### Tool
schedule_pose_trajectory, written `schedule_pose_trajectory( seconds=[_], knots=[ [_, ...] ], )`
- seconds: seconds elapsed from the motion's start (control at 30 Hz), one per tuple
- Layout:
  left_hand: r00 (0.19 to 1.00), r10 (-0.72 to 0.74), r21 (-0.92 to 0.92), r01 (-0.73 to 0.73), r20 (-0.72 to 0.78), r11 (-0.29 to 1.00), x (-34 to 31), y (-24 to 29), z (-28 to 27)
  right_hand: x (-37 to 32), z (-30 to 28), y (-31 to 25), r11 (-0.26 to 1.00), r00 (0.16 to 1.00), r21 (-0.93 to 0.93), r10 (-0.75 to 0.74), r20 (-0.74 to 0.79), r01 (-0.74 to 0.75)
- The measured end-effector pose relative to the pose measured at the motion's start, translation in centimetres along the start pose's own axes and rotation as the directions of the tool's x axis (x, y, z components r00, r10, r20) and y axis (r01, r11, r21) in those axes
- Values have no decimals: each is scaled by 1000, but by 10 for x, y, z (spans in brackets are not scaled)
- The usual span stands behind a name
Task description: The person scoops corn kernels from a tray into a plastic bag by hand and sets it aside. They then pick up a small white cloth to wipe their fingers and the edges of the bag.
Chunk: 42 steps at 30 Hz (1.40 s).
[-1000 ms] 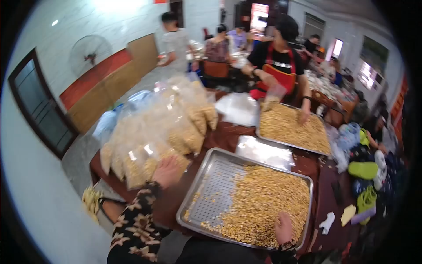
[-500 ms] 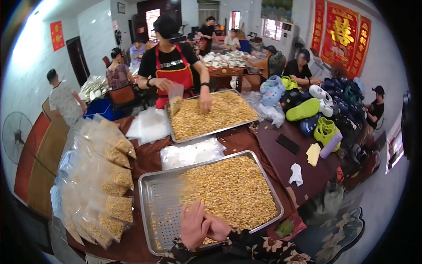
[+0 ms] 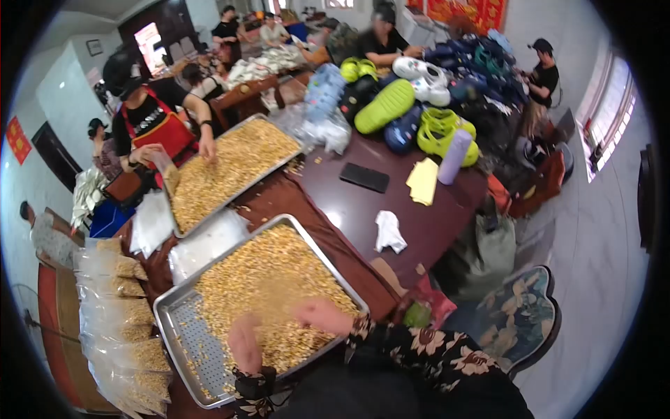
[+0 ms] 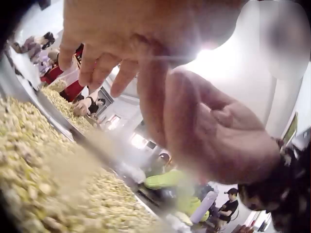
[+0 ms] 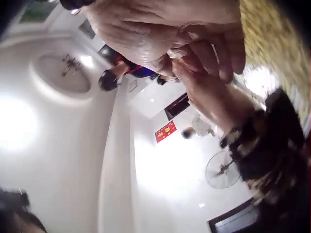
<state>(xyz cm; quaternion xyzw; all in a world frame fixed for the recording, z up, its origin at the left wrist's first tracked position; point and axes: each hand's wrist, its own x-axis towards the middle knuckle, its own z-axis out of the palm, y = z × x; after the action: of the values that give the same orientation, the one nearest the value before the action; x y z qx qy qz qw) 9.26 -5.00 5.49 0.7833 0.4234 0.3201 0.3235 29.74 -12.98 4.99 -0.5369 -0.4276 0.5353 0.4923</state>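
Note:
In the head view both bare hands are over a metal tray (image 3: 183, 363) of yellow corn-like kernels (image 3: 244, 269). My left hand (image 3: 246, 342) is near the tray's front edge, its fingers pointing up. Level with it on the right, my right hand (image 3: 324, 315) reaches in from the side above the kernels. In the left wrist view, the left hand (image 4: 146, 29) fills the top with fingers hanging loosely, overlapping the right hand (image 4: 209, 126). The right wrist view has the right hand (image 5: 165, 34) with fingers extended across the left hand (image 5: 209, 92). Neither hand shows anything held.
Filled clear bags (image 3: 125, 328) line the left. Flat plastic bags (image 3: 206, 244) lie behind the tray. A person in a red apron (image 3: 167, 133) works at a second tray (image 3: 293, 150). Rightward are a phone (image 3: 364, 177), yellow paper (image 3: 422, 181), crumpled tissue (image 3: 389, 232) and piled clogs (image 3: 384, 106).
My left hand has moved from the filled bags to the tray, meeting the right hand there half a second ago. The hands now show apart in the head view, which has swung right.

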Motion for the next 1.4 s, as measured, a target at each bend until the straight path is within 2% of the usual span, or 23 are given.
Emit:
schedule_pose_trajectory(
  seconds=[0.1, 0.17, 0.23, 0.27, 0.33, 0.37, 0.43, 0.5, 0.57, 0.6, 0.63, 0.7, 0.77, 0.8, 0.83, 0.9, 0.97, 1.17, 1.2, 1.23, 1.3, 1.37, 1.4],
  knots=[
    [996, -81, -88, 83, 32, 993, 0, 36, 18, -21, -70, 8, 995, 898, -64, -93, -430, 72],
    [996, -84, -128, 88, 38, 988, 2, 51, 32, -29, -125, 3, 918, 839, -366, -76, -539, -152],
    [997, 32, 17, -34, 63, 999, 8, 70, 47, -16, -180, 42, 776, 776, -630, -403, -485, 9],
    [998, 19, -78, -14, 59, 997, 7, 53, 63, -7, -202, 54, 769, 768, -639, -420, -483, 18],
    [994, 13, -99, -3, 106, 995, 10, 79, 79, -1, -232, 73, 509, 720, -859, -573, -391, -62],
    [988, -7, -111, 25, 155, 993, 12, 90, 86, 0, -241, 75, 502, 711, -863, -585, -389, -60],
    [985, -11, -145, 36, 173, 989, 14, 87, 108, 1, -252, 80, 393, 829, -896, -415, -375, -209],
    [975, -67, -350, 139, 211, 926, 16, 91, 130, 1, -253, 89, 384, 808, -913, -491, -326, -135],
    [959, -83, -393, 189, 271, 900, 22, 89, 142, 5, -247, 85, 798, 816, -596, -289, -500, -83],
    [935, -164, -444, 298, 315, 845, 24, 93, 151, 15, -245, 90, 958, 887, -274, -58, -457, -79],
    [901, -236, -492, 401, 364, 773, 26, 94, 161, 12, -233, 80, 909, 889, -417, -203, -410, 15],
    [939, -203, -556, 330, 279, 763, 36, 80, 188, 19, -197, 70, 998, 979, -18, 48, -199, -53],
    [939, -313, -498, 341, 143, 797, 47, 98, 206, -2, -159, 15, 997, 1000, -77, -11, 18, 13],
    [973, -205, -625, 94, -108, 775, 52, 94, 240, -3, -139, 30, 994, 999, 109, -15, -49, 20],
    [971, -206, -624, 87, -121, 777, 55, 99, 238, -2, -124, 38, 980, 970, 123, -128, -206, 155],
    [973, -217, -575, 133, -81, 807, 65, 108, 229, -7, -118, 29, 865, 988, 502, 85, -129, -9],
    [956, -247, -560, 119, -158, 820, 82, 114, 222, -17, -106, 12, 871, 989, 484, -9, -145, 79],
    [855, -487, -691, 462, 180, 556, 113, 105, 213, -26, -121, -10, 971, 981, 154, -166, -102, 180],
    [782, -529, -815, 519, 330, 259, 113, 112, 209, -29, -124, -14, 980, 981, 50, -190, -48, 192],
    [779, -535, -817, 517, 327, 254, 114, 101, 208, -30, -127, -16, 976, 978, -54, -209, 11, 209],
    [760, -226, -792, 581, 610, -186, 118, 84, 200, -29, -131, -11, 977, 976, 35, -211, 43, 210],
    [766, -286, -817, 553, 575, -163, 112, 93, 198, -21, -138, -5, 970, 973, 124, -219, 76, 209],
    [824, -406, -904, 426, 395, -14, 108, 112, 195, -16, -144, -1, 973, 997, 220, -77, 8, 73]
  ],
)
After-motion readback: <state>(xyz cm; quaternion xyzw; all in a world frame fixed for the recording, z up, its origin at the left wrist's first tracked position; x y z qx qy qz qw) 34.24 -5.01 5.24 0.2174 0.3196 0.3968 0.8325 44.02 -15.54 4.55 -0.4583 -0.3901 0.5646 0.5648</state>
